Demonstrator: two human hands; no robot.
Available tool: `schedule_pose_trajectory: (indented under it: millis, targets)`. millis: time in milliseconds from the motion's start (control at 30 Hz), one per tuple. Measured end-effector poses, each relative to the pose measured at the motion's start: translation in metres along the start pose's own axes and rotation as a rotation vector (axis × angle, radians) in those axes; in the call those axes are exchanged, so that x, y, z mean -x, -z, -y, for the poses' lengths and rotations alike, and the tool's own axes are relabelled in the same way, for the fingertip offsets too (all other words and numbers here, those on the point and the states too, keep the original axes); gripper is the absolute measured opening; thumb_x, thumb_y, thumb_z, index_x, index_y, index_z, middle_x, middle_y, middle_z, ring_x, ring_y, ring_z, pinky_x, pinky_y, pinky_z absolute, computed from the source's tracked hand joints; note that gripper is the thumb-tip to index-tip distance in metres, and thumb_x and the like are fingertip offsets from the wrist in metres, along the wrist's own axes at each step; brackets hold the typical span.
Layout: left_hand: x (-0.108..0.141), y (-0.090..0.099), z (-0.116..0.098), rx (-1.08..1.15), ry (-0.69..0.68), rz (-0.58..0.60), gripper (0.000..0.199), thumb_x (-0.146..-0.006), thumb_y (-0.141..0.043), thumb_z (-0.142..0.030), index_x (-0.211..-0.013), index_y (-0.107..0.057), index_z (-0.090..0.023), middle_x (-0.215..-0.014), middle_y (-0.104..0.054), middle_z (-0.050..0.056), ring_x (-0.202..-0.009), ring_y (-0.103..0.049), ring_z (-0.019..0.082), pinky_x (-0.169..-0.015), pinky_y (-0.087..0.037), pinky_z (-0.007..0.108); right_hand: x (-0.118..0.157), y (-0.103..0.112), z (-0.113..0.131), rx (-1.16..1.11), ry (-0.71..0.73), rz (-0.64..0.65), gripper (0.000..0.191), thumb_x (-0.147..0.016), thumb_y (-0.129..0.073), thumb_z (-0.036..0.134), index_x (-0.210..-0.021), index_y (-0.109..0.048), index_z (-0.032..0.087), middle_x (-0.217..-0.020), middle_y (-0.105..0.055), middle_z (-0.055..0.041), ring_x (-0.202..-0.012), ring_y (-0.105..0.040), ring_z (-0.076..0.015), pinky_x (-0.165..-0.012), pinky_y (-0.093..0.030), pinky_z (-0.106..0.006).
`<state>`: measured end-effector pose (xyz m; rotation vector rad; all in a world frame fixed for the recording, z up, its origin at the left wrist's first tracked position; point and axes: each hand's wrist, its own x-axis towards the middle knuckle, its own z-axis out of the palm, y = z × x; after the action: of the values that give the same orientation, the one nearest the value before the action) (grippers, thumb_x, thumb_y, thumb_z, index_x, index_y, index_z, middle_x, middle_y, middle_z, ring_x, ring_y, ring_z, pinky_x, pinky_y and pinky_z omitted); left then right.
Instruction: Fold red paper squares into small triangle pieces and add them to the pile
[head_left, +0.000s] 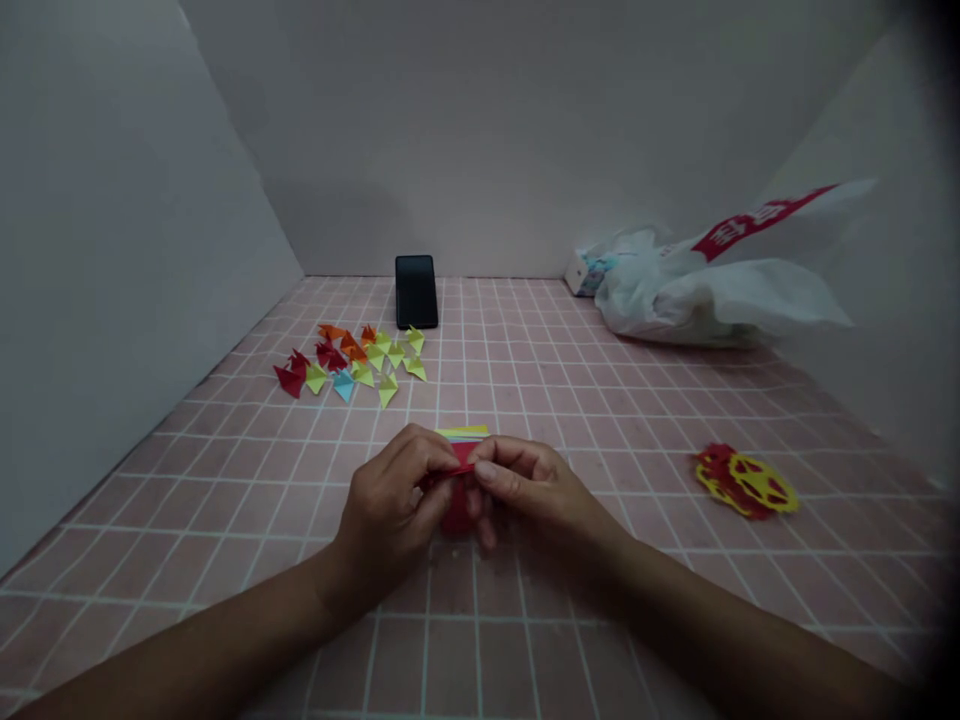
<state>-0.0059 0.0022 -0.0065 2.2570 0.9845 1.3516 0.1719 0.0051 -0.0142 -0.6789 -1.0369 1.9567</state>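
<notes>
- i see a small red paper pc (465,468) pinched btwn the fingertips of l hand (401,495) & r hand (534,490), mid-desk (487,640), just above the paper stack (466,432).
- looks thin, narrow, bright red, prob. folded; exact shape i can't tell, fingers cover most of it.
- stack: yellow edge at far side, pale strips, red on top; hands hide much of it.
- both forearms cut off at frame bottom; r edge of my view goes dark.
- white plastic bag (660,305) w/ red printed band, far r; contents i can't make out. small box (579,274) at its l side, partly covered.
- folded paper figures (363,373) grouped far l, nr a dark phone (415,292).
</notes>
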Motion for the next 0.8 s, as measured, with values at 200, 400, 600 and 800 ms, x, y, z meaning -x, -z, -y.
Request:
schedule_pose_trajectory:
  millis: [200, 400, 600, 800]
  targets:
    - [0.001, 0.0006, 0.0023, -0.036, -0.027, -0.02, 0.022, -0.083, -0.057, 0.004, -0.087, -0.057, -0.018, -0.087, -0.063, 0.004, -0.083, -0.063, 0.014, -0.071, -0.051, 0.025, 0.0002, -0.0019, 0.0011, -0.07, -0.024, 0.028, 0.022, -0.087, -0.072, 0.033, -0.08, -0.062, 0.015, -0.07, -0.067, 0.0017, -0.048, -0.059, -0.0066, -0.05, -0.048, -0.019]
    - [0.0001, 0.002, 0.0017, -0.118, -0.077, -0.022, 0.023, -0.084, -0.057, 0.003, -0.088, -0.056, -0.019, -0.087, -0.062, 0.004, -0.084, -0.063, 0.014, -0.073, -0.053, 0.025, -0.0002, -0.0033, 0.0024, -0.091, -0.034, 0.033, 0.022, -0.085, -0.074, 0.033, -0.08, -0.062, 0.015, -0.068, -0.067, 0.0019, -0.047, -0.059, -0.0066, -0.047, -0.046, -0.018]
    - [-0.001, 0.0031, 0.0013, -0.183, -0.129, -0.029, 0.021, -0.085, -0.056, 0.001, -0.088, -0.056, -0.02, -0.089, -0.063, 0.005, -0.082, -0.064, 0.015, -0.071, -0.055, 0.026, -0.0001, -0.0032, 0.0017, -0.05, -0.021, 0.023, 0.022, -0.082, -0.076, 0.033, -0.081, -0.064, 0.015, -0.067, -0.066, 0.0022, -0.048, -0.058, -0.0067, -0.048, -0.046, -0.019]
    - [0.0001, 0.0033, 0.0023, -0.188, -0.133, -0.028, 0.021, -0.084, -0.058, 0.002, -0.088, -0.056, -0.018, -0.089, -0.063, 0.005, -0.084, -0.064, 0.015, -0.073, -0.055, 0.025, 0.0004, -0.0037, 0.0037, -0.087, -0.038, 0.035, 0.018, -0.084, -0.074, 0.029, -0.08, -0.064, 0.015, -0.069, -0.067, 0.0014, -0.048, -0.059, -0.0069, -0.048, -0.045, -0.019]
